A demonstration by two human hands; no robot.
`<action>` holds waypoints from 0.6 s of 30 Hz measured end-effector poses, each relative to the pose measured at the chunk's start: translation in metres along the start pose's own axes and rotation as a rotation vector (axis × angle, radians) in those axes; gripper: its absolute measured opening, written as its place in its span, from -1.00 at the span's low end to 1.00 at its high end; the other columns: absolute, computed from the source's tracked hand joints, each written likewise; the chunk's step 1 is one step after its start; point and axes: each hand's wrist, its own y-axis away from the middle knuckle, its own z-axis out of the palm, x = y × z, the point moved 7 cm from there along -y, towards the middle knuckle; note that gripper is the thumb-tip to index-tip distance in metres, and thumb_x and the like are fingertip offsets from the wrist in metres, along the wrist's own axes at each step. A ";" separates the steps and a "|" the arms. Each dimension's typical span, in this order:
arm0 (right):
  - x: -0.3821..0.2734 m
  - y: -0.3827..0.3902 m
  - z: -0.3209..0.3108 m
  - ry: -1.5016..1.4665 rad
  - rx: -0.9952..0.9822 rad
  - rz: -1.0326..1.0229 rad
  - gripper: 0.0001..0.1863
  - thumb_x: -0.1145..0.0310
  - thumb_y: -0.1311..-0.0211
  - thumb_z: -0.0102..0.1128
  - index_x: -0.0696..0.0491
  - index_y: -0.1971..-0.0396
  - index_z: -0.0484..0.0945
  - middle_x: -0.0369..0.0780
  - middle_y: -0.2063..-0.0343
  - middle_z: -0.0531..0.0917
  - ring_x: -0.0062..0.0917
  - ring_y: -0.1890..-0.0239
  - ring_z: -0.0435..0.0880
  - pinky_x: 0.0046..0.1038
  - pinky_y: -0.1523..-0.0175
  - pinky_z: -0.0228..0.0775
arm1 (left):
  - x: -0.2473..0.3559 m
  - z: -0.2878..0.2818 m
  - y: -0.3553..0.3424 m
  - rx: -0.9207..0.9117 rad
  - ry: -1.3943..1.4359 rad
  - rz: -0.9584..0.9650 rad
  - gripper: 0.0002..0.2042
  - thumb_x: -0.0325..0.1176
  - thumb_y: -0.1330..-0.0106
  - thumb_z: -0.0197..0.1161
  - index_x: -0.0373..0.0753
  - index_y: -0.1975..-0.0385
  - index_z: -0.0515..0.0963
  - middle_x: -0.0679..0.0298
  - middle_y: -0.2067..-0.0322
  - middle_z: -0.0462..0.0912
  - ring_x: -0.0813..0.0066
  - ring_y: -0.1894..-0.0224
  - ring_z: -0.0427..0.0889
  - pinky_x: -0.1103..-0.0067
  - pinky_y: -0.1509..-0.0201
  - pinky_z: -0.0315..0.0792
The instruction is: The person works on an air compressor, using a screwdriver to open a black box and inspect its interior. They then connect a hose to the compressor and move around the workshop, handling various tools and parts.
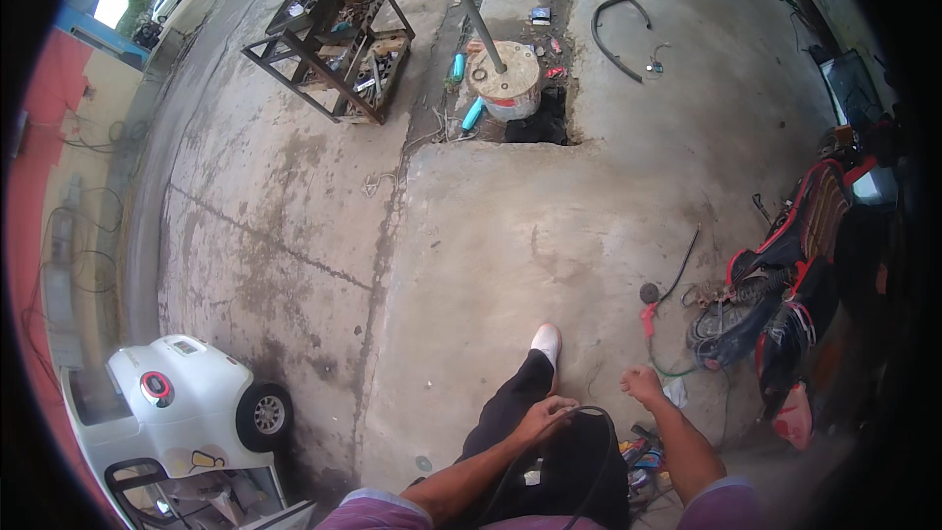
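Observation:
My left hand (546, 419) is in front of my lap, its fingers closed round a thin black cable (609, 424). From that hand the cable arches to the right and drops down over my dark trousers. My right hand (644, 386) is raised to the right, apart from the cable, with its fingers curled; whatever is in them, if anything, is hidden. Just beyond it on the concrete lies a red tool (649, 318) with a dark round disc, and a green cord (670, 372) runs by it. A pale scrap (676, 393) rests beside my right wrist.
Black-and-red seats (812, 226) and parts are heaped on the right. A white vehicle (182, 393) stands at the lower left. Farther off are a metal tool trolley (339, 88), a pole in a round concrete base (505, 79) beside a dark pit (538, 126), and a curved black strip (601, 39).

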 end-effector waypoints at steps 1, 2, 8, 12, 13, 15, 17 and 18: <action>-0.014 0.000 0.002 0.023 -0.023 -0.013 -0.77 0.30 -0.29 0.20 0.14 0.25 0.70 -0.25 0.41 0.74 -0.62 0.45 0.69 -0.51 0.40 0.50 | -0.003 -0.005 0.011 0.024 0.054 0.051 -0.66 -0.24 -0.53 0.21 -0.34 -0.13 0.59 0.19 0.09 0.72 0.52 0.11 0.67 0.55 -0.02 0.55; -0.025 0.003 0.004 0.043 -0.044 -0.025 -0.76 0.29 -0.29 0.20 0.14 0.23 0.70 -0.25 0.40 0.74 -0.62 0.45 0.69 -0.51 0.40 0.50 | -0.005 -0.010 0.021 0.047 0.106 0.102 -0.66 -0.24 -0.54 0.20 -0.33 -0.13 0.58 0.19 0.09 0.73 0.53 0.11 0.67 0.56 -0.02 0.55; -0.056 0.036 0.035 0.099 -0.031 -0.046 -0.79 0.32 -0.33 0.15 0.13 0.27 0.67 -0.25 0.40 0.72 -0.59 0.46 0.68 -0.52 0.40 0.49 | -0.024 -0.081 0.061 0.304 0.235 0.011 -0.68 -0.25 -0.55 0.18 -0.35 -0.12 0.56 0.23 0.13 0.75 0.52 0.15 0.71 0.55 0.04 0.58; -0.050 0.083 0.070 0.035 -0.061 0.015 -0.80 0.31 -0.38 0.18 0.14 0.23 0.65 -0.22 0.38 0.73 -0.57 0.45 0.68 -0.52 0.40 0.51 | -0.060 -0.138 0.083 0.436 0.509 0.063 -0.75 -0.27 -0.53 0.20 -0.31 -0.02 0.58 0.21 0.20 0.74 0.45 0.23 0.74 0.55 0.15 0.60; -0.045 0.092 0.075 0.059 -0.064 0.054 -0.79 0.30 -0.39 0.19 0.15 0.22 0.64 -0.21 0.38 0.73 -0.56 0.45 0.69 -0.51 0.41 0.52 | -0.064 -0.151 0.091 0.453 0.538 0.040 -0.76 -0.27 -0.53 0.20 -0.30 0.00 0.58 0.20 0.21 0.74 0.44 0.24 0.74 0.54 0.17 0.61; -0.012 0.097 0.077 0.073 -0.051 0.154 -0.80 0.31 -0.40 0.19 0.16 0.21 0.63 -0.20 0.37 0.73 -0.53 0.46 0.70 -0.49 0.43 0.53 | -0.072 -0.177 0.105 0.480 0.595 -0.010 -0.78 -0.28 -0.51 0.21 -0.29 0.03 0.59 0.20 0.24 0.73 0.42 0.25 0.74 0.54 0.20 0.62; -0.001 0.094 0.084 0.109 -0.015 0.240 -0.82 0.35 -0.38 0.17 0.16 0.23 0.62 -0.19 0.37 0.73 -0.51 0.47 0.70 -0.47 0.46 0.52 | -0.087 -0.215 0.118 0.545 0.634 0.002 -0.78 -0.29 -0.51 0.21 -0.28 0.03 0.59 0.18 0.24 0.73 0.41 0.26 0.74 0.54 0.21 0.63; -0.005 0.098 0.089 0.151 0.013 0.271 -0.82 0.36 -0.38 0.17 0.16 0.24 0.62 -0.18 0.37 0.73 -0.50 0.48 0.71 -0.47 0.47 0.52 | -0.095 -0.238 0.123 0.579 0.651 0.004 -0.79 -0.29 -0.51 0.21 -0.28 0.03 0.59 0.17 0.24 0.73 0.40 0.27 0.74 0.54 0.22 0.63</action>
